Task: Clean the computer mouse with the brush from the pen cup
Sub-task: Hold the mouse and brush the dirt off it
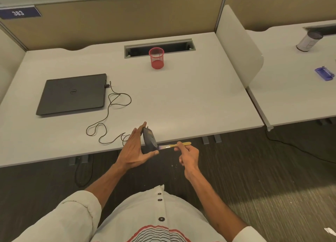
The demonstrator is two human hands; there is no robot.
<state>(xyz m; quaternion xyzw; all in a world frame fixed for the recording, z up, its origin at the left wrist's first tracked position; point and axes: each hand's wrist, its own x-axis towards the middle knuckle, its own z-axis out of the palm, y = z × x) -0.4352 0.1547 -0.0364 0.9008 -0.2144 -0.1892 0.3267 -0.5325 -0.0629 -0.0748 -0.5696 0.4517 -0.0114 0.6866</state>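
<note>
Computer mouse (149, 138), dark and wired, was held up on its edge by the left hand (135, 150), above the near edge of the white desk (190, 100); the thumb (153, 153) pressed its lower end and the long fingers (144, 124) reached over its upper end, so the hand pinched it between them. To the right of this hand, the right hand (188, 155) gripped a small brush (179, 144) by its pale wooden handle, with the thumb and the forefinger closed on it and the other fingers curled; the brush lay almost level, pointing left, and its bristle end came to the lower part of the mouse, just beside the left thumb; this end was blurred, so I could not tell if it really touched. From the mouse a thin dark cable (109, 114) ran in loose loops over the desk, left of the left hand and beyond it, up to a closed black Dell laptop (72, 93), which lay flat, well apart from both hands; far beyond the hands stood a red mesh pen cup (156, 58), upright, in front of a cable slot (160, 48) in the desk; further to the right of the right hand, behind a white divider panel (236, 47), a second desk carried a cylindrical container (309, 41) and a small blue object (325, 74).
</note>
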